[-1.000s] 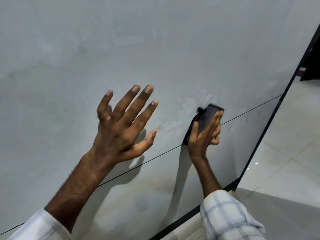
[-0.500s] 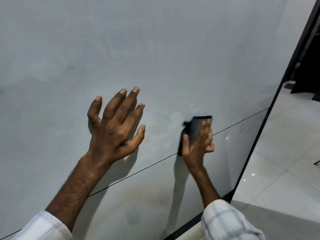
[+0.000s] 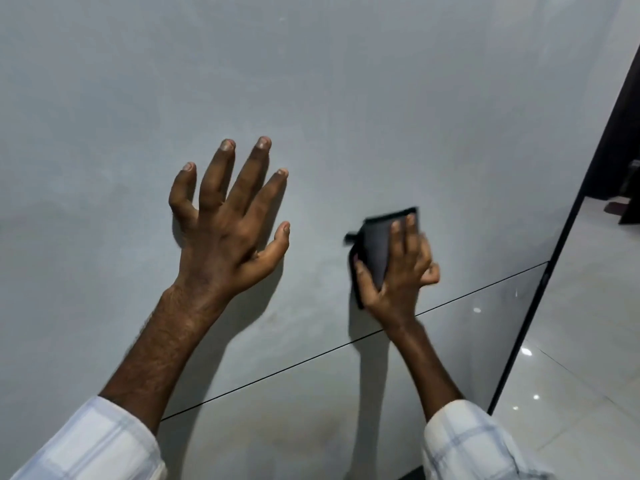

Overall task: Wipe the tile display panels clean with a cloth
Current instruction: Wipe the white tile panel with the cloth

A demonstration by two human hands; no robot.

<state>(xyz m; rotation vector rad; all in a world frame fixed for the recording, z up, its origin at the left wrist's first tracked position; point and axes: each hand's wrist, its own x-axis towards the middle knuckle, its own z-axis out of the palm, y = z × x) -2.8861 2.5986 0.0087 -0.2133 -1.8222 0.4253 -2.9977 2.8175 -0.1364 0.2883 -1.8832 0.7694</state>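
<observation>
Left hand [image 3: 228, 230] flat on the large pale grey glossy tile panel [image 3: 346, 98], fingers spread, arm stretched up; right hand [image 3: 398, 268] to its right presses a folded dark cloth [image 3: 375, 244] against it, thumb curled round the cloth's edge.

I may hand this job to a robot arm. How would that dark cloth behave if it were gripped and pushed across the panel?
The cloth is probably soft and floppy: it lies folded under the right hand, with a loose corner sticking out. It looks thin, so likely light. On the smooth, glossy panel it would probably slide easily and could slip from a loose hold.
</observation>
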